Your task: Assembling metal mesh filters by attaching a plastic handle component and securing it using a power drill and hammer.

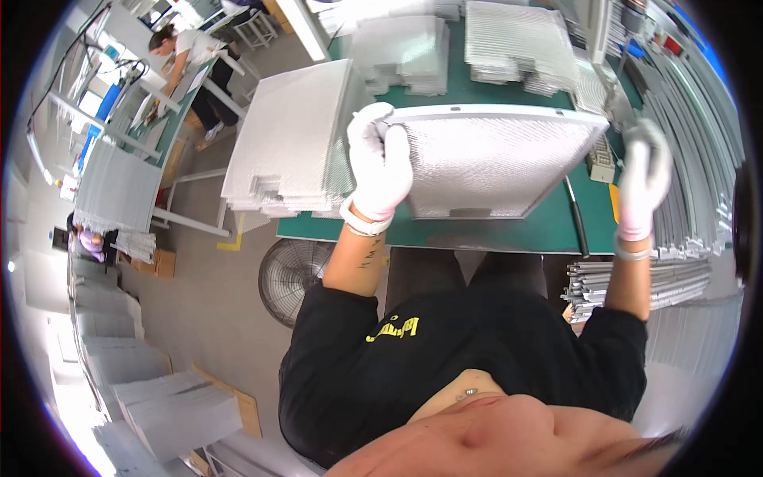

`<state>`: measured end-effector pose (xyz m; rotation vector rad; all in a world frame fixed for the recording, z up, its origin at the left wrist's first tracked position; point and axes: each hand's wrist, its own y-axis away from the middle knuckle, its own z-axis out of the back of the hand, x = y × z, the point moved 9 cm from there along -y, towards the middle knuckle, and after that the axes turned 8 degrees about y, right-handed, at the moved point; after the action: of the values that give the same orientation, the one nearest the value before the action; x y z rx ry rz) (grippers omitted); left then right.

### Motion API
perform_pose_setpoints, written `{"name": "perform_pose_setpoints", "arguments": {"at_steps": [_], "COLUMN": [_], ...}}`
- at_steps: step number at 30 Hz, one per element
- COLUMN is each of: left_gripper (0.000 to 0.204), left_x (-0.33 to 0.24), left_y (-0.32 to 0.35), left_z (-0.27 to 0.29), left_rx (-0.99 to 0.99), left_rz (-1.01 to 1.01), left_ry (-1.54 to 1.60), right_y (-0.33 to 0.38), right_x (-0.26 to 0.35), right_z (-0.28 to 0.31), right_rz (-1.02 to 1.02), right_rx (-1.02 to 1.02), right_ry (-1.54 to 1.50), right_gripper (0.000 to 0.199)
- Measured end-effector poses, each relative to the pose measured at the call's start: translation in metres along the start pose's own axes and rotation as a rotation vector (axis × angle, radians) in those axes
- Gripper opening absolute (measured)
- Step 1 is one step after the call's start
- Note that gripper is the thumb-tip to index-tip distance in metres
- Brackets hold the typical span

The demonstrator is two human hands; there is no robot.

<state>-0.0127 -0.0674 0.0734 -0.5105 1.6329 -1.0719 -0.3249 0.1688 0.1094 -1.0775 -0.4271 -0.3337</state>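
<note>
A silvery mesh filter panel (477, 167) with a pale metal frame stands tilted on the green worktable (350, 228). My left hand (380, 163), in a white glove, is closed on the panel's upper left corner. Off the panel's right side, my gloved right hand (645, 179) is raised and not touching it. Motion smears its fingers, so their state is unclear. Beyond the right hand lie long metal frame strips (691, 151). A black-handled tool (576, 219) rests on the table between the panel and that hand.
Stacks of mesh sheets stand left (290, 135), behind (401, 48) and back right (520, 40). A small pale block (602, 165) sits by the panel's right corner. Below the table's left end is a floor fan (294, 278). Another person (195, 60) works at a far-left bench.
</note>
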Motion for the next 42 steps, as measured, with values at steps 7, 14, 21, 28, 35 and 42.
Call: {"name": "perform_pose_setpoints", "arguments": {"at_steps": [7, 14, 21, 28, 35, 42], "left_gripper": [0.038, 0.049, 0.077, 0.075, 0.074, 0.070], "left_x": [-0.097, -0.035, -0.033, -0.026, -0.022, -0.033], "left_y": [-0.072, 0.023, 0.012, 0.019, 0.021, 0.025], "left_z": [-0.139, -0.249, -0.246, -0.247, -0.245, -0.237], "left_rx": [0.685, 1.118, 0.522, 0.296, 0.318, 0.319], "left_rz": [-0.578, -0.659, -0.324, -0.353, -0.327, -0.379], "left_ry": [-0.113, -0.418, -0.494, -0.522, -0.565, -0.442], "right_y": [0.185, 0.156, 0.034, 0.043, 0.029, 0.115], "right_x": [-0.176, -0.154, -0.031, 0.006, 0.003, -0.088], "right_z": [-0.074, -0.022, 0.096, 0.047, 0.071, 0.003], "right_rz": [-0.305, -0.675, -0.167, 0.313, -0.062, -0.374], "right_rx": [0.716, 0.619, 0.503, 0.873, 0.518, 0.697], "right_ry": [0.879, -0.096, -0.147, 0.499, 0.044, 0.028], "right_gripper": [0.044, 0.038, 0.061, 0.060, 0.066, 0.064]}}
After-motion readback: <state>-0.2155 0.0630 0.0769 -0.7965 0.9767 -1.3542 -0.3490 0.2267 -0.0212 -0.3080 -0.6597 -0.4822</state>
